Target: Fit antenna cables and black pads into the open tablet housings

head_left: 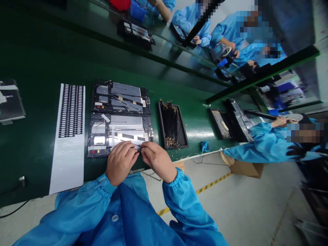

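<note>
My left hand (121,159) and my right hand (157,159) meet at the near edge of an opened tablet-like device (128,122). Its inside shows silver battery packs, black strips and a white loose tab. The fingertips of both hands are pinched close together by its lower right corner; a thin dark piece shows between them, too small to name. Directly behind lies a second opened device (125,90) of the same kind. Right of both, a black tray (185,138) holds a bundle of thin black cables (171,121) with gold-coloured ends.
A white sheet (68,160) with rows of black stickers (71,111) lies to the left. A silver panel (11,102) is at the far left. Rightward are another tray (219,128), a blue item (205,146) and a co-worker's sleeve (263,143). A green rail runs behind.
</note>
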A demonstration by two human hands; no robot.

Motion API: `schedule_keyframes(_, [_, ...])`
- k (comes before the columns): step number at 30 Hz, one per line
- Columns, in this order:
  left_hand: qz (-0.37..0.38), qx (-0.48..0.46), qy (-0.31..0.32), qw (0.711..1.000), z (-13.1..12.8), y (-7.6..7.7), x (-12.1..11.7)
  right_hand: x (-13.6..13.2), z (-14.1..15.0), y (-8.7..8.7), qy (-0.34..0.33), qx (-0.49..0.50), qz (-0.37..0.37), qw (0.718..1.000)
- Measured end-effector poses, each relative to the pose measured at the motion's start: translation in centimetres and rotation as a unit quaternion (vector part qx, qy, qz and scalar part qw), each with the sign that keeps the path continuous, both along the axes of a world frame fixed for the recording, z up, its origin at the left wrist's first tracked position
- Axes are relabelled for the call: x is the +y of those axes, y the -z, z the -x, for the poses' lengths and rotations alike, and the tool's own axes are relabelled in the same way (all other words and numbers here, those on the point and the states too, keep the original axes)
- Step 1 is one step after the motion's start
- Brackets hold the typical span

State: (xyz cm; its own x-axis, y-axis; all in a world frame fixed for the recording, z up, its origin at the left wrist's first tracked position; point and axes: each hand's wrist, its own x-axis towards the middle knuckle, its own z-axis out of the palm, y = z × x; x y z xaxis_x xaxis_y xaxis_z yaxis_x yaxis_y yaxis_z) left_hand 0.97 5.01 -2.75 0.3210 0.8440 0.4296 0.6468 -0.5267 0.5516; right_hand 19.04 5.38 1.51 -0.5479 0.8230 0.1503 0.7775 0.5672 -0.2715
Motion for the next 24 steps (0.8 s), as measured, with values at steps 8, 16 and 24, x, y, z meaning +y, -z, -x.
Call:
schedule_keyframes(8, [-0.016, 0.027, 0.004, 1.000, 0.0, -0.1, 0.0, 0.0, 0.0, -0.4, -0.015, -0.027, 0.023, 0.999])
schedule_keyframes(16, [-0.030, 0.048, 0.011, 0.998, -0.1, -0.4, 0.2, -0.3, -0.1, 0.0, 0.015, 0.035, 0.022, 0.999])
schedule_keyframes(24, [-0.021, 0.047, -0.011, 0.999, -0.6, -0.5, 0.2, -1.5, -2.0, 1.2, 0.082, 0.197, 0.022, 0.977])
